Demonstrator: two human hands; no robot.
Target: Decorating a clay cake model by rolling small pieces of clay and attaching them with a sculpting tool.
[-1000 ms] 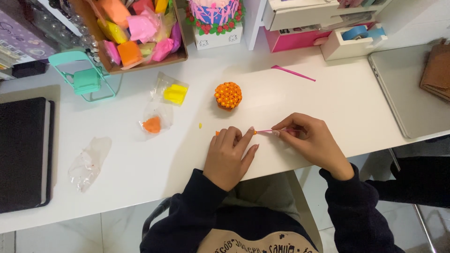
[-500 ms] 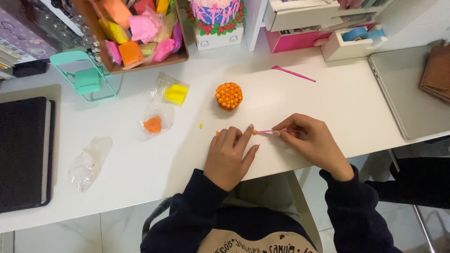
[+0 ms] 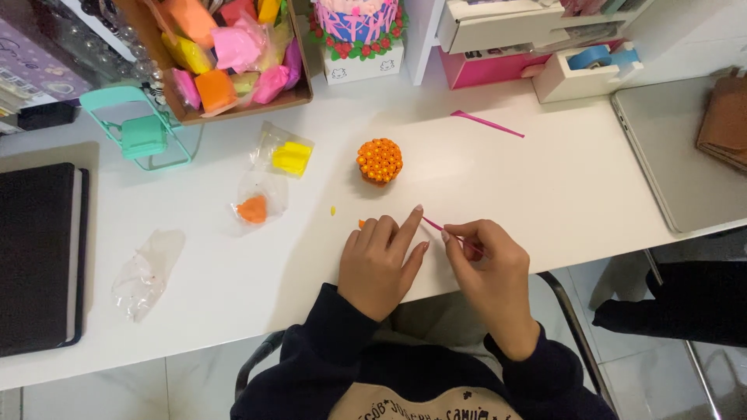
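My right hand (image 3: 486, 268) grip pinched on thin pink stick (image 3: 451, 236), left hand (image 3: 381, 260) flat on smooth white tabletop (image 3: 545, 187), grip empty, fingers loose, bumpy orange clay dome (image 3: 380, 161) near.

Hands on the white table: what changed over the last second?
Little changed. The right hand still pinches the thin pink stick, tip by the left hand, which stays flat on the table. The orange studded ball has not moved.

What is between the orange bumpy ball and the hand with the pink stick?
Only bare white table separates the orange ball from the right hand holding the pink stick, in the head view.
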